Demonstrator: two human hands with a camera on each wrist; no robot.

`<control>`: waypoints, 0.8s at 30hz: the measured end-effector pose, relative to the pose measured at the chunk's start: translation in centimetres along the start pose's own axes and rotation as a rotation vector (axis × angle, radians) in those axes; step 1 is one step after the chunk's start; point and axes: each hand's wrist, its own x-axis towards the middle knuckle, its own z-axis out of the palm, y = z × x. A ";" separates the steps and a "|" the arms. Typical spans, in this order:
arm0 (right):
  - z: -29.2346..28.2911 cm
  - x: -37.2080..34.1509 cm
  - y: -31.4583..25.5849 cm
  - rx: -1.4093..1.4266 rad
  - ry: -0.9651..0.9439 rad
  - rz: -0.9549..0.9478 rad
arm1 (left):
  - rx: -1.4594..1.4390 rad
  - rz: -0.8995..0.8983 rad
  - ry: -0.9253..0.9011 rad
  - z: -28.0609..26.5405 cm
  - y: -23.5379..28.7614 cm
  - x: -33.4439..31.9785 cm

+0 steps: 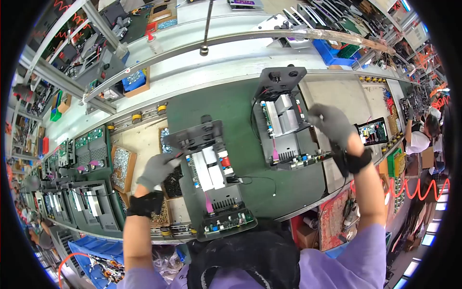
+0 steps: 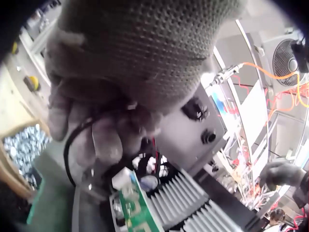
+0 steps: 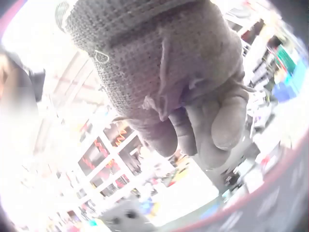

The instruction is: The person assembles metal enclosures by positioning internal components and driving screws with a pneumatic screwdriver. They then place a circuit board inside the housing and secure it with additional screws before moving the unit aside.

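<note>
My gloved left hand (image 1: pixel 158 169) is at the left side of an opened electronic unit (image 1: pixel 210 180) with a raised black panel (image 1: pixel 195 136). Its curled fingers grip a thin black cable (image 2: pixel 69 154), which loops past them in the left wrist view. Below those fingers are a green circuit board (image 2: pixel 133 205) and ribbed silver heat sinks (image 2: pixel 181 198). My gloved right hand (image 1: pixel 332 124) hovers by the right edge of a second opened unit (image 1: pixel 284 126), holding nothing. Its fingers hang loosely bent in the right wrist view.
Both units stand on a green work surface (image 1: pixel 231 103). Left are bins of screws (image 1: pixel 122 166) and more units (image 1: pixel 94 202). A small black-framed board (image 1: pixel 373 131) lies to the right. A hanging screwdriver (image 1: pixel 204 48) is above the bench.
</note>
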 end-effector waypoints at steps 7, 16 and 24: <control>1.7 9.0 3.5 -0.088 -0.363 0.162 | 0.021 -0.074 0.164 -1.9 2.2 -3.1; 3.3 7.5 6.5 0.382 -0.074 0.005 | -0.151 0.056 0.217 -1.1 3.0 -1.0; 4.9 8.5 8.9 0.479 -0.056 -0.068 | 0.664 -0.155 0.166 -4.0 5.6 -3.5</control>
